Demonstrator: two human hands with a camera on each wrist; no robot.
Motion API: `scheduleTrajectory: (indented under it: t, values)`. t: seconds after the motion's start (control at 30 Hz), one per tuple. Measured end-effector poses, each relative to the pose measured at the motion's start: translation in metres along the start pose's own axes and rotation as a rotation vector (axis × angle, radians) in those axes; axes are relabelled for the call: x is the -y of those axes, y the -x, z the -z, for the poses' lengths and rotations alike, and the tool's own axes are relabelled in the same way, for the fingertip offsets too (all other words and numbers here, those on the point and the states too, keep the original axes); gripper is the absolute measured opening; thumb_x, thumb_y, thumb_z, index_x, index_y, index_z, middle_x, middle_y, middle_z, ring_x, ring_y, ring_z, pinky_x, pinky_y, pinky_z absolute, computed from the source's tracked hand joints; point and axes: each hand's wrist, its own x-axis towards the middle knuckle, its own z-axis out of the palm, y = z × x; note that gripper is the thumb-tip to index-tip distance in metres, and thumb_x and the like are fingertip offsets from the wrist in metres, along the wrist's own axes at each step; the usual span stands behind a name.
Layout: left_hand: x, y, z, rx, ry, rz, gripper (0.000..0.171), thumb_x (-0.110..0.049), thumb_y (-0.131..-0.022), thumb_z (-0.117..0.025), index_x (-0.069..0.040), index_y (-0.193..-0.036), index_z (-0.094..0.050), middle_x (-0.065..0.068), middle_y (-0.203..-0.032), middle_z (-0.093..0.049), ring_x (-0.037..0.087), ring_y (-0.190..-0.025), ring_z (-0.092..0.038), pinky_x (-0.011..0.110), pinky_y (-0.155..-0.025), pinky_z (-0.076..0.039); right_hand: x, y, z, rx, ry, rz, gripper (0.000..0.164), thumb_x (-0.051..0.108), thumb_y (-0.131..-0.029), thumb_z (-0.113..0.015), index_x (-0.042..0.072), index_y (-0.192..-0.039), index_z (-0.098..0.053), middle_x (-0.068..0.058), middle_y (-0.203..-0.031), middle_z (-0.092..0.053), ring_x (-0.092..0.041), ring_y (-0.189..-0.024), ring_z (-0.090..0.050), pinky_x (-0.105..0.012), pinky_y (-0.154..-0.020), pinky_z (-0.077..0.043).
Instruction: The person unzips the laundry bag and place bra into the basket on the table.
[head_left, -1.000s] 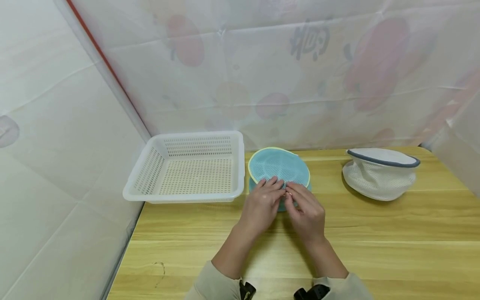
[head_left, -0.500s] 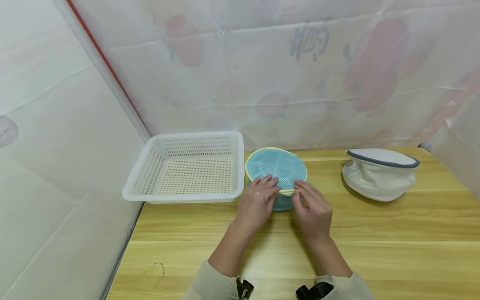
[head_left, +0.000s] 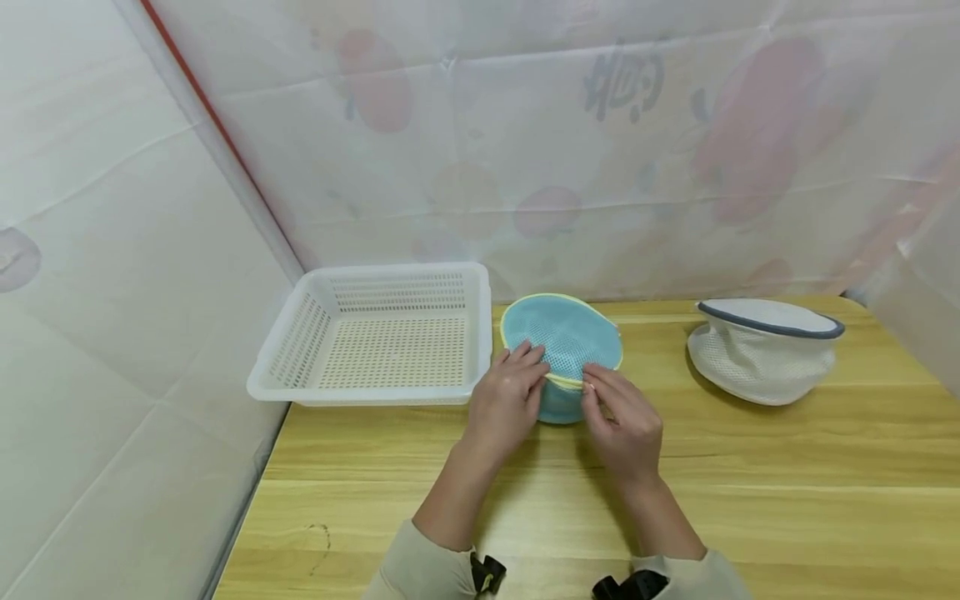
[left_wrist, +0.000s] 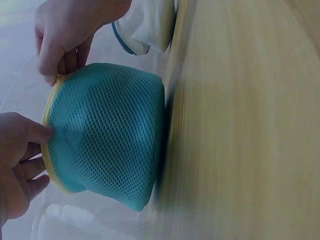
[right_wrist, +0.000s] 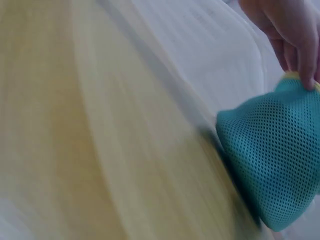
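A blue mesh laundry bag (head_left: 561,404) with yellow trim stands on the wooden table, its round top tilted up. My left hand (head_left: 507,398) pinches the front of the yellow rim between thumb and fingers, left of centre. Farther right along that rim, my right hand (head_left: 624,421) pinches a spot at the zipper edge; what exactly lies between its fingertips is covered. From the left wrist view, the mesh bag (left_wrist: 107,132) bulges below the rim, with the left hand (left_wrist: 20,162) low and the right hand (left_wrist: 75,35) higher up.
To the left, a white plastic basket (head_left: 258,379) with slotted walls stands close to the bag. A white mesh bag (head_left: 765,367) with grey-blue trim sits at the right of the table (head_left: 787,500). Printed sheeting (head_left: 480,150) hangs behind.
My hands were close together at the front rim and are now apart. The right hand shifted right and the left hand slightly left, so the yellow edge between them shows.
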Motion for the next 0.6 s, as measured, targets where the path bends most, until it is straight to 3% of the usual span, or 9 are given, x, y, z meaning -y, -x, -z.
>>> scheduleTrajectory:
  t: [0.1,0.2,0.43,0.6]
  values:
    - [-0.005,0.000,0.001,0.064,-0.083,-0.046,0.026,-0.018,-0.090,-0.073,-0.012,-0.115,-0.074,0.002,-0.131,-0.065,0.018,-0.130,-0.055,0.038,-0.111,-0.043,0.004,0.002,-0.002,0.025,-0.013,0.026,0.016,0.005,-0.089,-0.065,-0.006,-0.092,-0.077,-0.017,-0.096,-0.075,-0.035,-0.085,-0.072,-0.021,-0.097,-0.052]
    - [-0.012,0.000,-0.001,0.107,-0.100,-0.103,0.031,-0.023,-0.091,-0.072,-0.012,-0.120,-0.072,0.001,-0.133,-0.064,0.018,-0.132,-0.054,0.039,-0.113,-0.041,0.008,0.004,-0.003,0.047,-0.019,0.038,0.019,0.009,-0.093,-0.064,-0.006,-0.095,-0.076,-0.018,-0.099,-0.075,-0.035,-0.088,-0.072,-0.022,-0.099,-0.051]
    - [-0.015,0.003,-0.009,0.070,-0.055,-0.109,0.024,-0.018,-0.092,-0.071,-0.011,-0.114,-0.074,0.000,-0.127,-0.066,0.015,-0.129,-0.056,0.036,-0.113,-0.041,0.012,0.004,-0.004,0.041,-0.021,0.048,0.017,0.005,-0.092,-0.066,-0.007,-0.096,-0.076,-0.019,-0.099,-0.074,-0.036,-0.090,-0.072,-0.024,-0.099,-0.051]
    - [-0.013,0.003,-0.011,0.061,-0.061,-0.110,0.022,-0.018,-0.090,-0.072,-0.013,-0.112,-0.075,0.000,-0.126,-0.067,0.014,-0.128,-0.056,0.036,-0.112,-0.042,0.010,0.003,-0.003,0.044,0.009,0.037,0.016,-0.002,-0.084,-0.066,-0.007,-0.095,-0.076,-0.017,-0.100,-0.075,-0.036,-0.088,-0.072,-0.020,-0.099,-0.050]
